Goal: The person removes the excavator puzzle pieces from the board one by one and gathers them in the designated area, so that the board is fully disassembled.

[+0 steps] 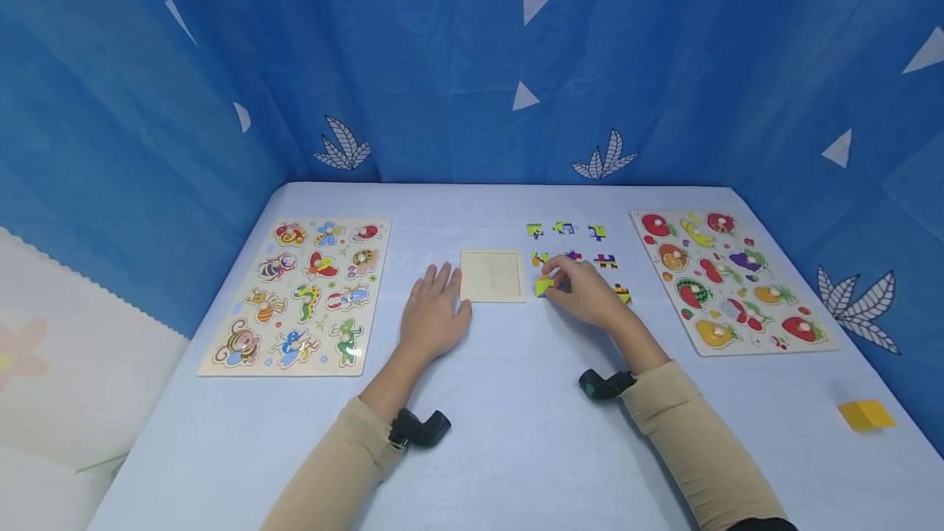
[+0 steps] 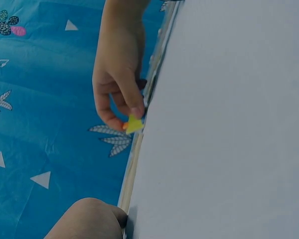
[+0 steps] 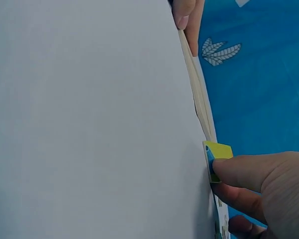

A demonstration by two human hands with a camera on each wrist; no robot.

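My right hand point(image 1: 583, 292) pinches a yellow-green jigsaw piece point(image 1: 544, 288) between thumb and fingers, to the right of a square wooden tray point(image 1: 492, 276). The same piece point(image 3: 220, 149) shows tilted up in the right wrist view, with a blue patch on its face. Flat on the table, my left hand point(image 1: 435, 314) has its fingers straight and lies at the tray's left edge. Around the right hand lie several loose jigsaw pieces point(image 1: 605, 260) in rows; some are partly hidden behind it. The tray's floor is bare wood.
An insect peg puzzle board point(image 1: 310, 293) lies on the left and a fruit peg puzzle board point(image 1: 726, 281) on the right. A yellow block point(image 1: 866, 415) sits near the right table edge. Blue curtains hang behind the white table point(image 1: 509, 433).
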